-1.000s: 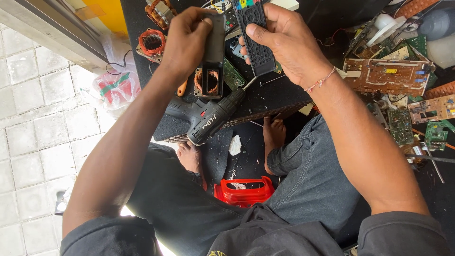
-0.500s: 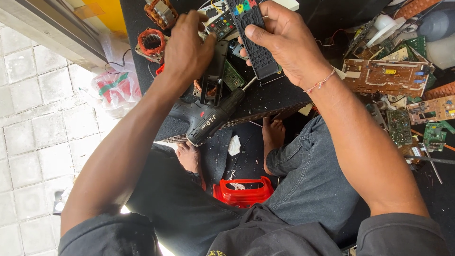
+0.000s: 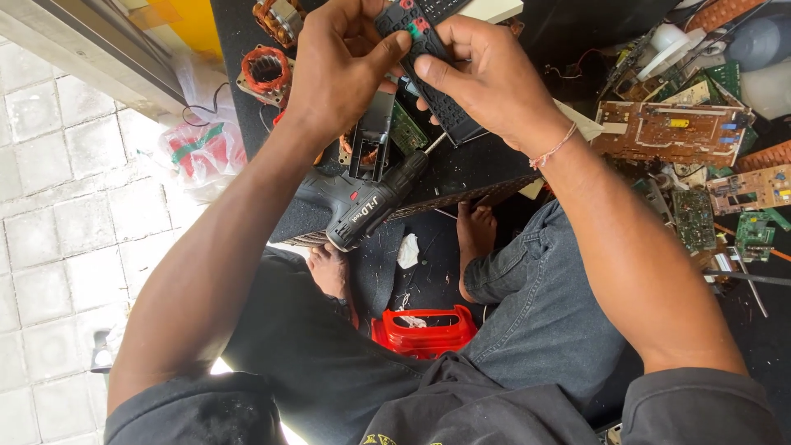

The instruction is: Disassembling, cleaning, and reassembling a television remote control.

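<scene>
A black remote control (image 3: 435,74) with rubber buttons, a few of them coloured, is held over the dark workbench (image 3: 486,177). My right hand (image 3: 486,78) grips its right side, thumb lying across the keypad. My left hand (image 3: 342,70) pinches the remote's upper left end with thumb and fingers. Below the hands a dark cordless drill (image 3: 371,206) lies on the bench, bit pointing up toward the remote. An open black plastic housing (image 3: 371,140) sits beside it under my left wrist.
Copper-wound motor stators (image 3: 265,70) lie at the bench's upper left. Brown and green circuit boards (image 3: 671,132) are piled at the right. A red plastic container (image 3: 424,330) sits on the floor between my bare feet (image 3: 478,239). A plastic bag (image 3: 202,152) lies on the tiled floor at left.
My left hand came off the black housing on the bench and rose to the remote, now gripping its upper end. The right hand kept hold of the remote.
</scene>
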